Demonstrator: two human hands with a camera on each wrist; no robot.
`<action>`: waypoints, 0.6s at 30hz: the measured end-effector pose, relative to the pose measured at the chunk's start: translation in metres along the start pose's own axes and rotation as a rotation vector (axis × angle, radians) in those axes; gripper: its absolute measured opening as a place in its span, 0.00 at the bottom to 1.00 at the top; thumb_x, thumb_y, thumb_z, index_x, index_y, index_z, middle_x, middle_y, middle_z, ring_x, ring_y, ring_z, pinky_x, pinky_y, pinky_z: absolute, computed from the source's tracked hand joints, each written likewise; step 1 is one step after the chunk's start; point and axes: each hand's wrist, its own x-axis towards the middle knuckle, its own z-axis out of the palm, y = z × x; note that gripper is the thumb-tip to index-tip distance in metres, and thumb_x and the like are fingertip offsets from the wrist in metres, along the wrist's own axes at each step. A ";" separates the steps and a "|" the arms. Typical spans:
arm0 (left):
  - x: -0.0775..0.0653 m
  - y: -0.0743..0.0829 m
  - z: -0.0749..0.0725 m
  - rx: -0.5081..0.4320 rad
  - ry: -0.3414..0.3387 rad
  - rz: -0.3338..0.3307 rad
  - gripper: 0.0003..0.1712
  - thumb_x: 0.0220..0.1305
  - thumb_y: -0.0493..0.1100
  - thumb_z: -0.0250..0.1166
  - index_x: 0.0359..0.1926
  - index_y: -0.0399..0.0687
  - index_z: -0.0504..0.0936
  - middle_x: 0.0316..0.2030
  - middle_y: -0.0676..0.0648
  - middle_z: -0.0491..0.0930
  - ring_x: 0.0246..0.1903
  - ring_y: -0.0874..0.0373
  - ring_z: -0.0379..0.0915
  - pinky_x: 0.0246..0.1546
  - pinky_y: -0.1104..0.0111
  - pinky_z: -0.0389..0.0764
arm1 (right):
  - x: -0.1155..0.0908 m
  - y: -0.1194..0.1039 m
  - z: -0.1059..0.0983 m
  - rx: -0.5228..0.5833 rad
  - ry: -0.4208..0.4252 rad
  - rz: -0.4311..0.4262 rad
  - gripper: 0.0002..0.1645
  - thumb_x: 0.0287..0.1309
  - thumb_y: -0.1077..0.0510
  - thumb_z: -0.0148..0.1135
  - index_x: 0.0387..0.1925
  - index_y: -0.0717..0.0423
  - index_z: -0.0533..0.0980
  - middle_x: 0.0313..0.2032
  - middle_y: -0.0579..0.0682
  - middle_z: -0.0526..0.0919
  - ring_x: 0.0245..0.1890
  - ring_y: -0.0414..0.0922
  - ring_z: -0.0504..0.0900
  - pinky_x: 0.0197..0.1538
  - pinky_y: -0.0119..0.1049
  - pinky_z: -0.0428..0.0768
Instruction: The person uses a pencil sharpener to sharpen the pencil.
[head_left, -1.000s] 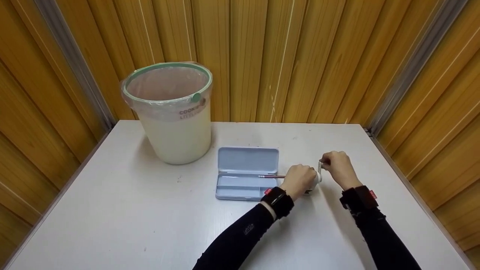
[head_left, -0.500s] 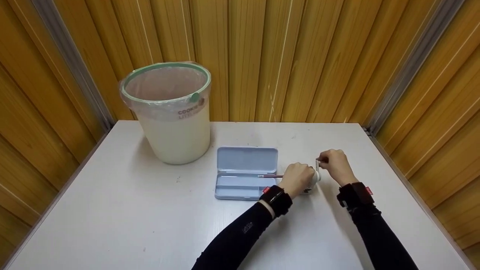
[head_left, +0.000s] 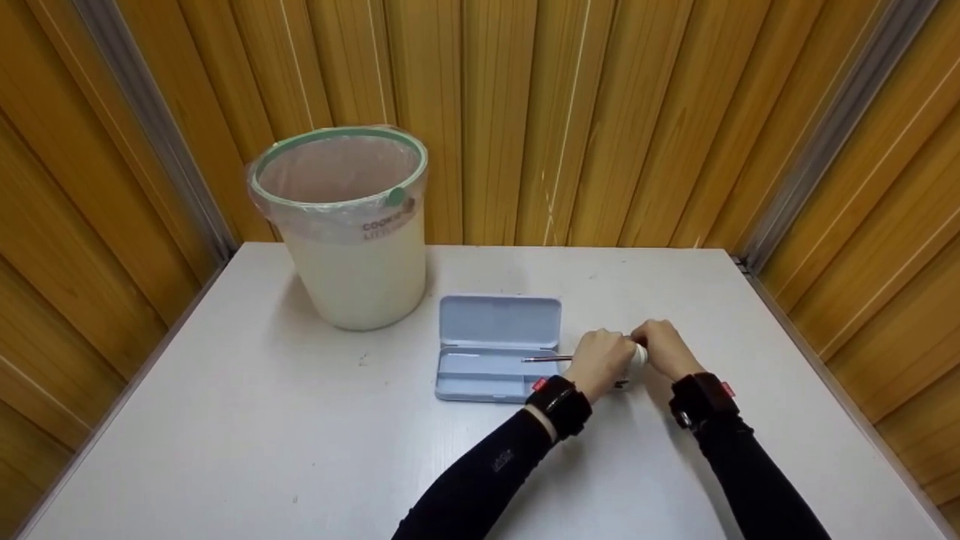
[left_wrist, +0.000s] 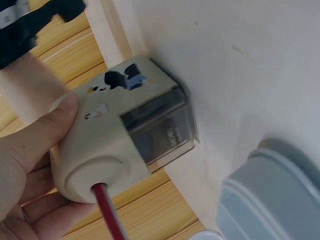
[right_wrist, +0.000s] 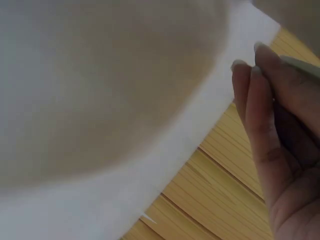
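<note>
In the head view my left hand (head_left: 600, 364) grips a cream crank pencil sharpener (head_left: 637, 361) and steadies it on the table. The left wrist view shows the sharpener's cartoon decals and its clear shavings drawer (left_wrist: 162, 135). A dark red pencil (left_wrist: 108, 212) sticks out of the round hole in its front; in the head view the pencil's free end reaches over the open case. At the sharpener's far end, my right hand (head_left: 666, 351) pinches the crank handle, which its fingers hide. Fingertips and thumb of that hand come together in the right wrist view.
Left of the hands lies an open light blue pencil case (head_left: 480, 386) with divided compartments. A tall cream bucket (head_left: 356, 277), lined with a clear bag, stands at the back left. Wood-patterned panels (head_left: 495, 120) wall in the white table (head_left: 300, 442).
The crank, upright beside the sharpener before, has swung out of sight behind the fingers as my right hand moved down. My left hand still holds the sharpener in place.
</note>
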 end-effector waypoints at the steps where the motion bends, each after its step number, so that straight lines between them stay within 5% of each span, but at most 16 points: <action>1: 0.001 0.002 0.000 -0.001 -0.002 -0.006 0.05 0.55 0.42 0.68 0.31 0.60 0.87 0.29 0.57 0.86 0.27 0.62 0.81 0.26 0.73 0.80 | -0.002 0.002 0.001 0.002 -0.019 -0.008 0.10 0.46 0.74 0.60 0.19 0.62 0.83 0.20 0.49 0.81 0.21 0.41 0.69 0.28 0.32 0.67; 9: 0.000 0.005 -0.001 -0.003 -0.010 -0.005 0.05 0.56 0.42 0.68 0.32 0.59 0.87 0.30 0.57 0.86 0.27 0.62 0.82 0.26 0.74 0.80 | -0.007 0.004 -0.003 0.022 -0.101 0.035 0.10 0.46 0.75 0.61 0.24 0.64 0.85 0.21 0.49 0.82 0.22 0.41 0.68 0.28 0.32 0.68; 18: 0.002 0.003 0.000 0.003 0.001 -0.028 0.05 0.58 0.42 0.66 0.32 0.58 0.87 0.29 0.58 0.86 0.26 0.63 0.81 0.26 0.74 0.80 | -0.012 0.002 -0.004 0.070 -0.166 0.043 0.10 0.31 0.75 0.72 0.23 0.66 0.84 0.24 0.56 0.87 0.22 0.39 0.72 0.28 0.33 0.76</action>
